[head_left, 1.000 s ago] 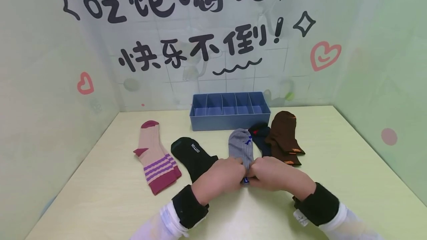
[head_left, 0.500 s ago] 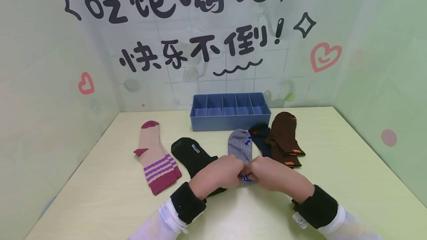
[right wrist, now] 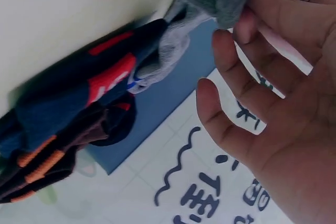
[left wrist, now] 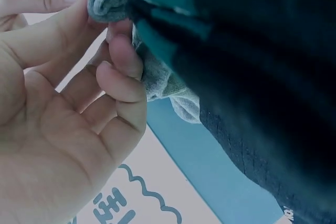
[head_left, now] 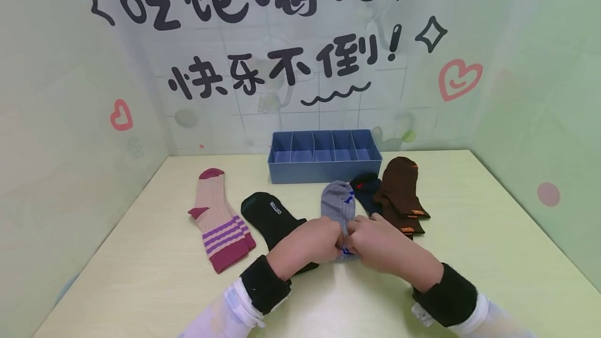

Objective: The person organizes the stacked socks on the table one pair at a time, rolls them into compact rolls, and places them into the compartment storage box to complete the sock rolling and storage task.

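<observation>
A grey sock with blue marks lies toe-away in the middle of the table. My left hand pinches the left side of its cuff between thumb and forefinger; in the left wrist view a rolled edge of grey fabric shows there. Opposite it, my right hand pinches the cuff's right side, the other fingers loosely bent in the right wrist view. A black sock lies beside and partly behind my left forearm. Dark navy socks with red patches lie to the right of the grey one.
A blue box with several compartments stands at the table's back against the wall. Brown socks with orange stripes overlap the navy ones at right. Pink socks with purple stripes lie at far left.
The grey cuff, bunched narrow between my hands a second ago, now looks spread wider. My left hand has shifted slightly left, and the right hand's fingers have turned a little upward. Other socks stay put.
</observation>
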A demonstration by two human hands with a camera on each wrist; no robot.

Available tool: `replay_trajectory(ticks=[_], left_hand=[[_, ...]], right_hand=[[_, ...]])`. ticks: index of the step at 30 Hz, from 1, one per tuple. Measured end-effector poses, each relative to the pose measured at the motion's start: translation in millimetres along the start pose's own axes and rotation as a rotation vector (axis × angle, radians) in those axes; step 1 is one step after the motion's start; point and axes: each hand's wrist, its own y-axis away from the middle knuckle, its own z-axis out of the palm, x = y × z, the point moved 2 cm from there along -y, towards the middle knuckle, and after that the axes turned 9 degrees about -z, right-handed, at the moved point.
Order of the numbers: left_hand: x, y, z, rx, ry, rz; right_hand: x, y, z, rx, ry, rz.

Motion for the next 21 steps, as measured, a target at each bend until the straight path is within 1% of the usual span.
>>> replay_trajectory(ticks=[3,5,8,10,12,15,17,19,21], left_hand=[[0.6,0.4,0.1,0.012,-0.001,0.009],[0.9,1.1,-0.6,0.023,-0.006,0.009],[0.9,1.7,-1.8,0.032,-0.015,-0.003],[1.0,1.7,-2.0,0.035,-0.026,-0.002],[1.4,2.2,-1.7,0.036,-0.041,0.005],[2.5,3.5,-1.2,0.051,-0.111,0.035],[3.1,4.5,-0.7,0.050,-0.156,0.052],[3.4,5.0,-0.1,0.029,-0.189,0.065],[3.8,5.0,0.3,-0.015,-0.170,0.065]], right_hand=[[-9,1.1,-3,-0.035,0.131,-0.028],[-13,1.5,-3,-0.030,0.195,-0.051],[-16,1.3,-2,-0.010,0.250,-0.081],[-16,0.9,0,-0.002,0.265,-0.095],[-15,0.8,2,-0.009,0.256,-0.104],[-13,1.3,3,-0.031,0.226,-0.115],[-11,1.6,3,-0.055,0.202,-0.117],[-9,1.5,3,-0.081,0.166,-0.111],[-7,1.5,2,-0.126,0.110,-0.088]])
